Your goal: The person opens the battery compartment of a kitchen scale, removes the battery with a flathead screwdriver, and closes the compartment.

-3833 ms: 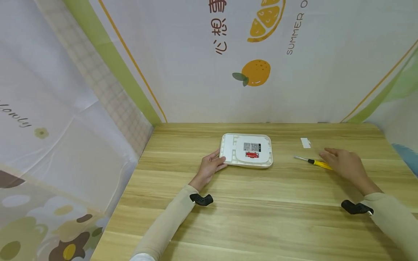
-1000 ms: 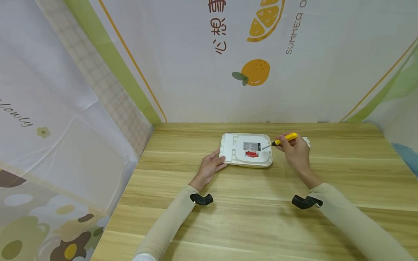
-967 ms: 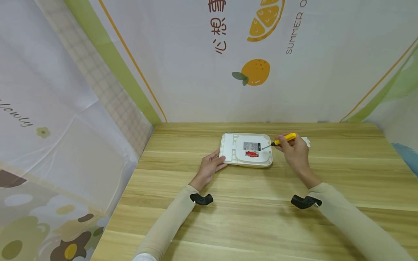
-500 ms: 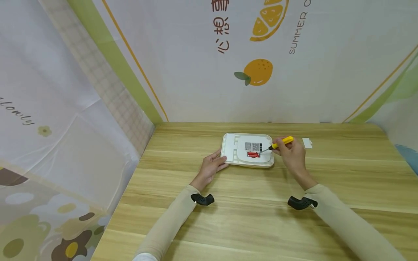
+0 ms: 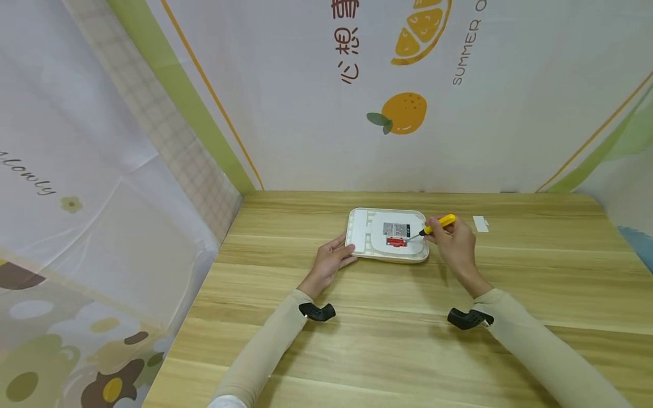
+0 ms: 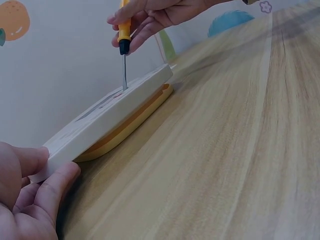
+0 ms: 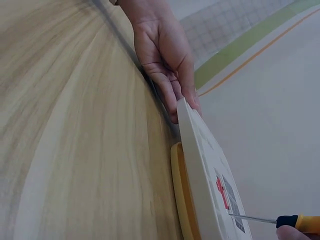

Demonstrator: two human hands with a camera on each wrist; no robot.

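A white rounded-rectangular device [image 5: 418, 247] lies on the table with its open battery compartment upward and a yellow part beneath it. In the compartment sits a red battery [image 5: 395, 242], next to a printed label [image 5: 393, 229]. My left hand [image 5: 326, 263] pinches the device's left edge, thumb on top and fingers below; the left wrist view shows that edge raised off the table. Pinched in my right hand [image 5: 457, 246] is a yellow-handled screwdriver [image 5: 440, 225]. Its metal shaft slants down to the right end of the battery; whether it touches the battery I cannot tell.
A small white battery cover [image 5: 480, 224] lies on the wooden table [image 5: 388, 351], right of my right hand. Printed fabric [image 5: 306, 130] hangs along the table's back edge, and more hangs at the left side. Black wrist cameras sit on both forearms.
My right hand has picked the screwdriver up from the table and carried it left. Its tip has since come down from beside the label to the battery's right end. My left hand keeps its grip.
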